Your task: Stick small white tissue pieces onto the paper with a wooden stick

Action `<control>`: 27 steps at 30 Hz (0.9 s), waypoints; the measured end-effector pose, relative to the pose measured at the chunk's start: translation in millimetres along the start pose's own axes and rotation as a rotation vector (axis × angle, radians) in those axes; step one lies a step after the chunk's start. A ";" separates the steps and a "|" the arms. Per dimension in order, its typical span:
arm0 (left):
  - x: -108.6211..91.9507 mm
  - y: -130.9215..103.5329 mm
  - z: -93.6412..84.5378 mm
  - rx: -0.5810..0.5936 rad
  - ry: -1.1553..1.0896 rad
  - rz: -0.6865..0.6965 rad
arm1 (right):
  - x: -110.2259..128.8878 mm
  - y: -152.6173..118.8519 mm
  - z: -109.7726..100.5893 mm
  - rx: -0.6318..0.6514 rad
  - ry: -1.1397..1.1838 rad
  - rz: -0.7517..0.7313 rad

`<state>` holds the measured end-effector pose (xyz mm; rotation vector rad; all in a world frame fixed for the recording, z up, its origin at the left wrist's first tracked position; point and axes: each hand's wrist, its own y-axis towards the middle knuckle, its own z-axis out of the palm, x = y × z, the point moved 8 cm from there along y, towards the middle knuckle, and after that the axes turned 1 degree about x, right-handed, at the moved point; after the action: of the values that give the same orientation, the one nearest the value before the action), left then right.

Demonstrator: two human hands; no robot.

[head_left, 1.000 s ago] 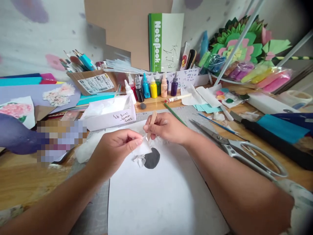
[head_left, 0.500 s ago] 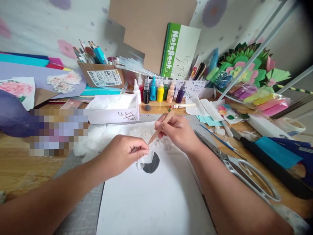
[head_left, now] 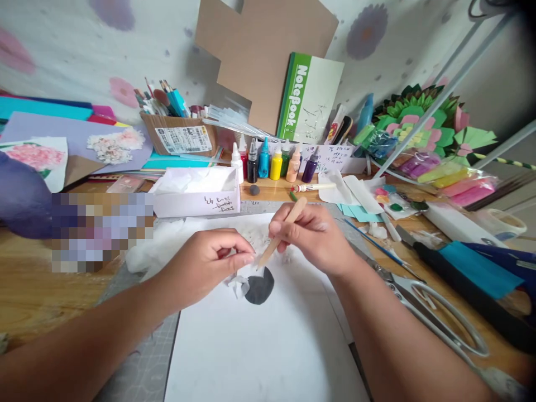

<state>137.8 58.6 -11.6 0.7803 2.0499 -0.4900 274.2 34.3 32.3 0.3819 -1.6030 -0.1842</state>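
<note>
Over paper [head_left: 259,346] | flat, tilted tan stick [head_left: 288,226] | right hand [head_left: 312,234] pinching it | left hand [head_left: 215,257] pinching white scrap [head_left: 252,269]

The wooden surface [head_left: 29,268] has a pale brown grain, barest at the left. A grey cutting mat [head_left: 146,352], printed with lines, lies on it, with a white sheet [head_left: 251,357] covering much of the mat. Toward the back, small bottles [head_left: 276,166] of several colours stand in a row on the wood; a dark grey ball [head_left: 254,190] sits just before them, and a pale pen [head_left: 320,187] lies to its right. Left of these is a low white box [head_left: 184,206]. On the right lie a thin blue brush [head_left: 374,244], large metal scissors [head_left: 404,286] partly hidden by an arm, and a long black-handled tool [head_left: 452,273].
</note>
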 end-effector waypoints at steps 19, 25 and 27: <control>17.4 3.8 26.1 0.204 0.128 -0.048 | -8.0 -5.0 17.2 0.177 0.018 0.035; 8.3 5.7 25.8 0.195 0.198 0.031 | -7.4 -5.9 19.4 0.205 -0.156 0.028; 8.8 5.5 26.4 0.195 0.204 0.038 | -7.5 -6.0 21.6 0.222 -0.165 0.031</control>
<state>153.4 50.0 -33.8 1.0193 2.1922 -0.6177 253.9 28.9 21.5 0.5236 -1.7974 -0.0128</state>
